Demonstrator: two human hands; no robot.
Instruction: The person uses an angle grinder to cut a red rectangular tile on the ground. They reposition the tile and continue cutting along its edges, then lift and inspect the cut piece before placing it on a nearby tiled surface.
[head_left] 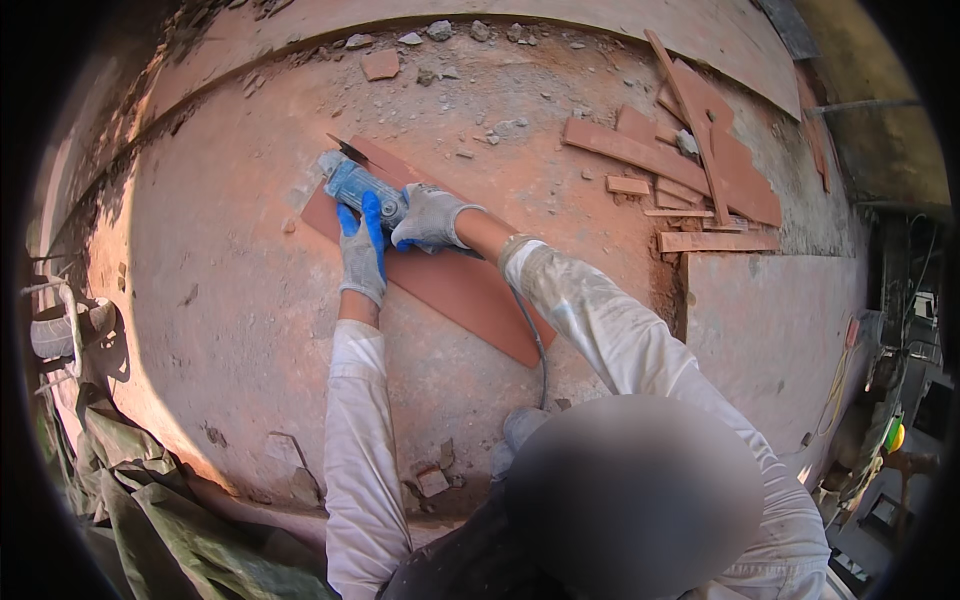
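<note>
A blue angle grinder [362, 190] with a thin dark disc [346, 149] at its far end lies over a long reddish tile [460, 300] on the ground. My right hand [430, 217], in a grey and blue work glove, is wrapped round the rear of the grinder's body. From the near side, my left hand [363, 255], gloved the same way, grips the tool nearer its head; its blue fingertips press against the body. The disc sits at the tile's upper left end, and whether it touches the tile I cannot tell. A dark cord [535, 335] runs back from the tool across the tile.
Cut reddish tile pieces and strips [670, 165] are piled at the far right. Stone rubble [438, 31] lies along the far edge. Broken fragments [433, 482] lie near me. Crumpled green tarp [165, 490] is at the lower left, and a concrete slab [765, 330] is at right.
</note>
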